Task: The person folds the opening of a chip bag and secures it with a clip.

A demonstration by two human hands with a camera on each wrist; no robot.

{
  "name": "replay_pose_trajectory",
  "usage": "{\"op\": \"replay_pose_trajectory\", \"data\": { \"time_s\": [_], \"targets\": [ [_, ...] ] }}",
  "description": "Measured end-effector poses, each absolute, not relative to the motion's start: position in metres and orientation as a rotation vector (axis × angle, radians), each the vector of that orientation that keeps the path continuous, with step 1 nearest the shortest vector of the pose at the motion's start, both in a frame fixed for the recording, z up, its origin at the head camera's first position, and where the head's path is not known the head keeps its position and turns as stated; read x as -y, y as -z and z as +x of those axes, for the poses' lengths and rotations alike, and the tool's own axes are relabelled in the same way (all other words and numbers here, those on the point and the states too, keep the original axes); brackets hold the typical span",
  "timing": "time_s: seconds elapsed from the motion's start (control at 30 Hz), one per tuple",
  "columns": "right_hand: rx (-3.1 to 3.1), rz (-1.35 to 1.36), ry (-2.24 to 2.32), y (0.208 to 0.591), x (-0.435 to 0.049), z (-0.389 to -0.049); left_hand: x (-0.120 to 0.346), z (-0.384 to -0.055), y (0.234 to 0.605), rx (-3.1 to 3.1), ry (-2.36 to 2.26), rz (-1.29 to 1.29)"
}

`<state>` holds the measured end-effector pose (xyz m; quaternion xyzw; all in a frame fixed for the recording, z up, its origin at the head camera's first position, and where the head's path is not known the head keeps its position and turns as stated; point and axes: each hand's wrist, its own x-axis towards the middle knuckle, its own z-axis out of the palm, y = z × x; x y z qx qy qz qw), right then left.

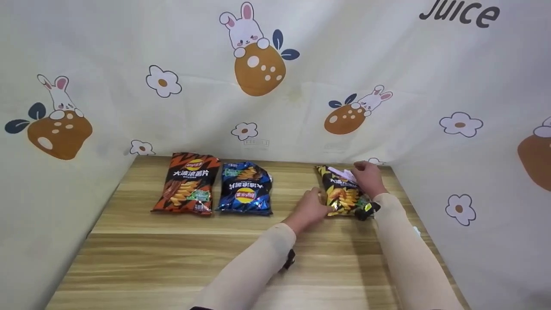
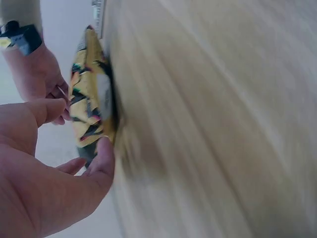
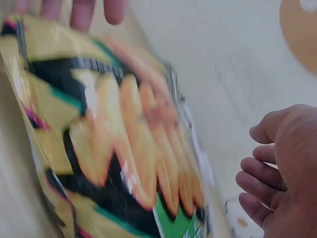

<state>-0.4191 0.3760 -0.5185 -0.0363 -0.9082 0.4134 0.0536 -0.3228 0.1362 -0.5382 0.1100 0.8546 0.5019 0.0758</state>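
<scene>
A yellow-and-black bag of potato chips (image 1: 342,199) is at the right of the table, tilted up in the left wrist view. My left hand (image 1: 309,209) is at its lower left edge, fingertips right at the packaging, thumb apart from the fingers. The right hand (image 1: 369,177) is beside the bag's upper right corner; in the right wrist view its loosely bent fingers (image 3: 262,181) hold nothing. A pale lilac strip (image 1: 343,174) overlaps the top of the bag in the head view.
A blue chip bag (image 1: 245,188) lies left of my left hand, with an orange-and-black chip bag (image 1: 188,183) further left. Behind the wooden table (image 1: 181,258) hangs a pale curtain (image 1: 193,112) printed with rabbits and flowers.
</scene>
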Motion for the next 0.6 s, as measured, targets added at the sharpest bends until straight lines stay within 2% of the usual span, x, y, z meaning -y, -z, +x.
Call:
{"op": "replay_pose_trajectory", "data": {
  "time_s": [0.33, 0.6],
  "targets": [
    [2.617, 0.066, -1.360, 0.502, -0.335, -0.390, -0.089, -0.321, 0.514, -2.433, -1.525, 0.502],
    [2.526, 0.140, -1.517, 0.496, -0.304, -0.352, -0.043, -0.315, 0.492, -2.414, -1.607, 0.588]
  ]
}}
